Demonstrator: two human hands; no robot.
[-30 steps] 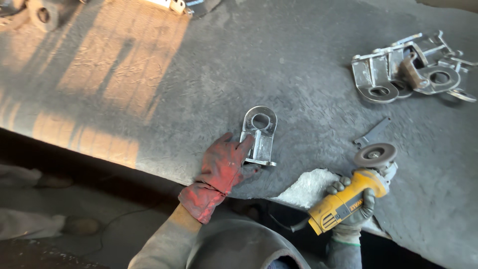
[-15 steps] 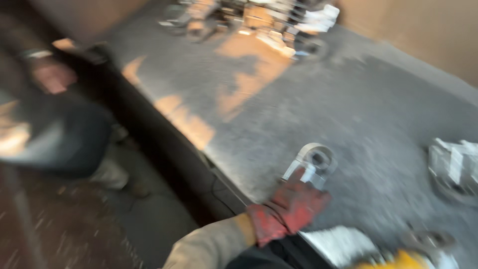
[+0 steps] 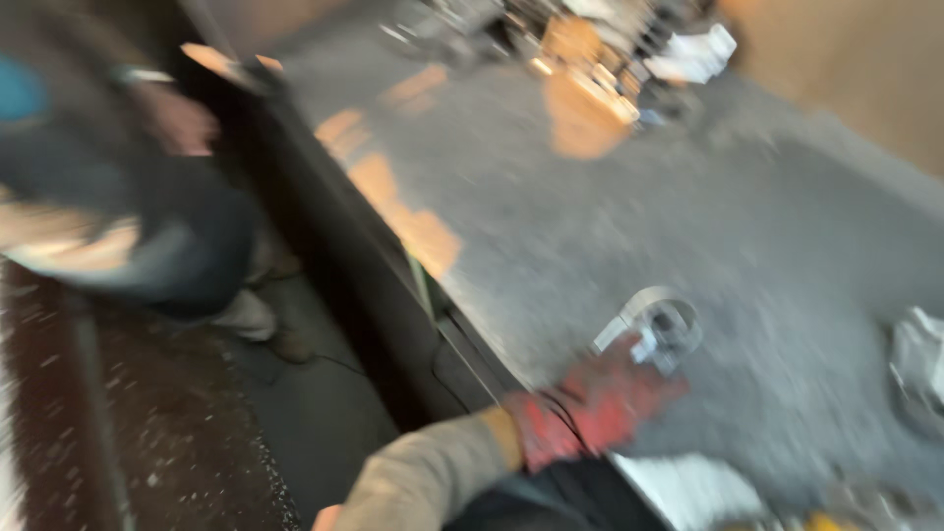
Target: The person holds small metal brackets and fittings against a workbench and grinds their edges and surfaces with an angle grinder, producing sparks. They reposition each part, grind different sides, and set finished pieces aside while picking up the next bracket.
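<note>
We looked down at a heavily blurred scene. Our left hand [image 3: 590, 413], in a red work glove, lay on the grey desk [image 3: 629, 206] near its front edge, with the gloved fingers [image 3: 644, 388] reaching onto the near end of a small metal bracket [image 3: 657, 329]. The bracket lay flat on the desk just beyond the glove, a pale steel piece with a round ring at its far end and a straight lug toward us. The fingers seemed to press or pin it rather than wrap it; we could not tell from the blur whether they were curled shut around its edge.

Our right hand was barely in view. At the bottom right corner a bit of yellow tool body [image 3: 821, 521] showed, but the hand on it could not be made out, so its state stayed unknown to us.

We judged the bracket to be stiff, solid steel, fairly heavy for its size, not fragile, with edges that could be sharp. On the gritty desk it would slide if only pushed from above. The flat lug nearest the glove looked the best place to hold it.

Further off sat a cluttered heap of metal parts [image 3: 590, 59], a white rag [image 3: 698, 54], and a pale piece [image 3: 919, 359] at the right edge. Another person [image 3: 128, 216] stood at the left beside the desk.
</note>
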